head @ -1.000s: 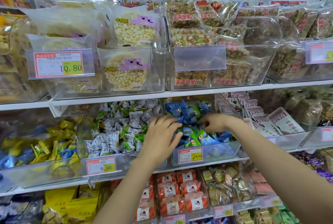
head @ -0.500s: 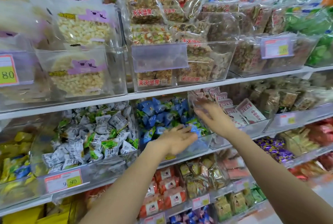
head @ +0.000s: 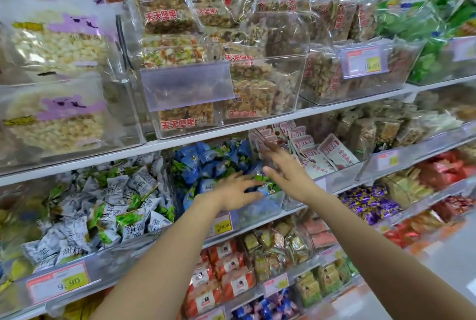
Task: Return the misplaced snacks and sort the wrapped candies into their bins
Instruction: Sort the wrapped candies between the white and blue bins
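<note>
Blue crinkly candies point(head: 203, 165) fill a clear plastic bin point(head: 260, 207). The left hand point(head: 231, 191) lies on them near its front wall, fingers nearly straight, gripping nothing; the right hand point(head: 286, 173) hovers splayed at its right wall.

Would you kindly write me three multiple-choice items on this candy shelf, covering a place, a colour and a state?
1. The left hand is over: A) the blue-candy bin; B) a shopping cart; C) a freezer.
2. The wrapped candies above the 9.80 price tag are: A) red; B) grey-white and green; C) purple.
3. The fingers of the right hand are: A) fisted; B) spread; C) round a bag.
A, blue wrappers lie under it; B, those colours fill that bin; B, the fingers splay apart.
</note>
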A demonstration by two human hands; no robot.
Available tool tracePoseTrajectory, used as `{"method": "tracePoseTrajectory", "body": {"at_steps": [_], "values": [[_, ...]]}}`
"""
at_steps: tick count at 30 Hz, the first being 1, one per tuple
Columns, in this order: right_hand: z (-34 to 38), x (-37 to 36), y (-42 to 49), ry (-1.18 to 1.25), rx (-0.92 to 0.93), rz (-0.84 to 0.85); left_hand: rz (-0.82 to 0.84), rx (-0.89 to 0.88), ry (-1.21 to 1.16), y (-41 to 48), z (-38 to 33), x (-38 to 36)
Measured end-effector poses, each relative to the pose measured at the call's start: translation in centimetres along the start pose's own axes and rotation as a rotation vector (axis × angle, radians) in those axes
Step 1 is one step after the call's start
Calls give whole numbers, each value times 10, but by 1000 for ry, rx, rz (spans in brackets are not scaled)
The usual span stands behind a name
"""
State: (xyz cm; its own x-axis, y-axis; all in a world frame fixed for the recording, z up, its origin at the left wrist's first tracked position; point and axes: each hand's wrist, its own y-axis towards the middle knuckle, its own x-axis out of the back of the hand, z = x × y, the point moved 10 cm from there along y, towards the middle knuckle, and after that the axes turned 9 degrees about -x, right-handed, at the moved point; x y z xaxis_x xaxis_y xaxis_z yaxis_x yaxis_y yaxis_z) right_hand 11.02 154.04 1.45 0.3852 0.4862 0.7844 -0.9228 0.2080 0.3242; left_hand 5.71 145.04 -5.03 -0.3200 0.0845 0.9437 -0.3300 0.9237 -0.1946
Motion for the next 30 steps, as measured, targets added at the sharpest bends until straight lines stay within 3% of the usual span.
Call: {"method": "tracePoseTrajectory", "body": {"at_steps": [4,8,11,16,19,21,23,26,30], "values": [[-1,2,-5,6,39,-2,28,91,151,-4,29,5],[-3,3,-8,63,28,7,-175,137,320,-14,37,26],[-6,2,-7,81,13,18,-292,251,307,-28,60,42],[-10,0,-5,106,-47,45,-280,445,199,-50,86,49],[4,15,1,31,-23,-60,-271,473,212,-59,78,53],[26,16,6,-30,41,-75,-354,452,238,-70,66,64],[52,2,15,-43,88,30,-558,401,307,-90,46,83],[79,-48,29,3,77,319,-817,354,386,-127,27,101],[79,-132,40,-173,-30,626,-769,356,404,-156,39,82]]}}
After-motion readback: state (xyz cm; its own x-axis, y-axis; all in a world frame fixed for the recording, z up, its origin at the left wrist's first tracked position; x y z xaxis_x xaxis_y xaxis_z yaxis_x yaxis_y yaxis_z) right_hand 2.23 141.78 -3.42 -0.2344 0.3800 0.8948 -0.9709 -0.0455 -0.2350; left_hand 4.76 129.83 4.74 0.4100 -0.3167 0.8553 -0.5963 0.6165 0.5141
